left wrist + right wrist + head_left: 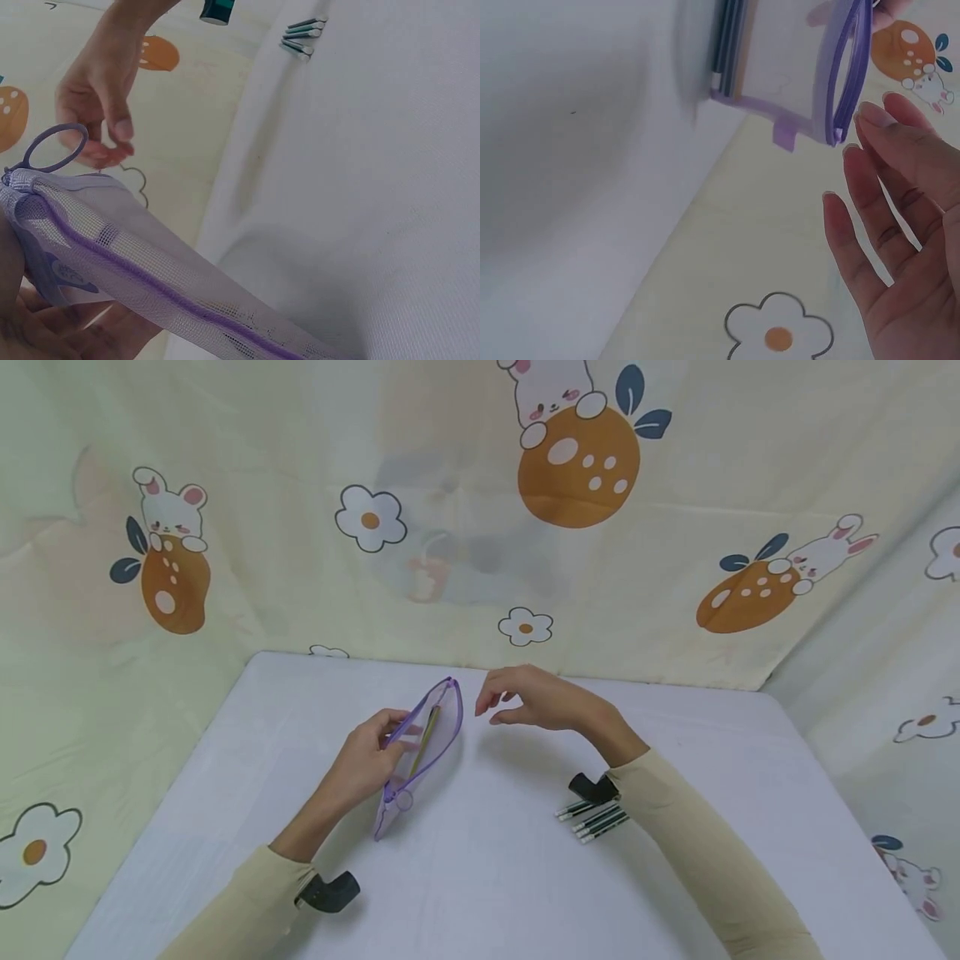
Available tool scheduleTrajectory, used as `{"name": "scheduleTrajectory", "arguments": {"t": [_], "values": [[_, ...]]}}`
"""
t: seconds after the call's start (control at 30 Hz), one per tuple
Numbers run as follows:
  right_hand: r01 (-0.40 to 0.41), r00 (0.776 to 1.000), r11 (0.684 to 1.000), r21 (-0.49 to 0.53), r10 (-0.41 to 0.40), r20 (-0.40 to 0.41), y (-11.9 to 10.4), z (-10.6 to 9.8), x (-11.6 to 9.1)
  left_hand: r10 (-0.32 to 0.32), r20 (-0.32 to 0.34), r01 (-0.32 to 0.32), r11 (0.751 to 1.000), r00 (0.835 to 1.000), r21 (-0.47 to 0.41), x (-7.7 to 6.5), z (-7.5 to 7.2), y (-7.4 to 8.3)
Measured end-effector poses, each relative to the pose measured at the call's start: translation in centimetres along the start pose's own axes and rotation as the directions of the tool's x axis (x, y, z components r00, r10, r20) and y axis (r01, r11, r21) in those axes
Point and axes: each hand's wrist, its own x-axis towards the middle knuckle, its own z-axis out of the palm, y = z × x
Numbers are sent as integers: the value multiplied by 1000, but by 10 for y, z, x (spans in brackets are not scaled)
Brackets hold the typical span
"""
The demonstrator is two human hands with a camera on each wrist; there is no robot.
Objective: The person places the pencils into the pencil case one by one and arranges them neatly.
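Observation:
My left hand [363, 762] holds a purple-edged, see-through mesh zip pencil pouch [459, 714] on its long side, raised at a tilt. The pouch's mouth gapes, and a purple pull ring [405, 800] hangs at the near end. A yellowish pencil [424, 741] shows inside it; the right wrist view also reveals dark pencils [730, 45] lying along the pouch's bottom. Just off the pouch's far end is my right hand [528, 697], its fingers [877, 202] loosely bent and apart from one another, with nothing in them.
Several dark green pencils with white ends [592, 820] lie on the white table [480, 885], partly under the right forearm. A printed curtain [450, 585] hangs behind the table's back edge. Each sleeve carries a black wrist camera [330, 892].

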Motion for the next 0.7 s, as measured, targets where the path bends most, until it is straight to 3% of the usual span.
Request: {"name": "scheduleTrajectory", "arguments": {"t": [0.3, 0.7], "values": [[-120, 993, 990, 69, 119, 26, 17, 5, -35, -11, -5, 11, 1000, 1000, -2, 0, -1, 0], [-215, 977, 966, 143, 210, 49, 33, 11, -80, -16, -5, 16, 1000, 1000, -9, 1, -1, 0]]}}
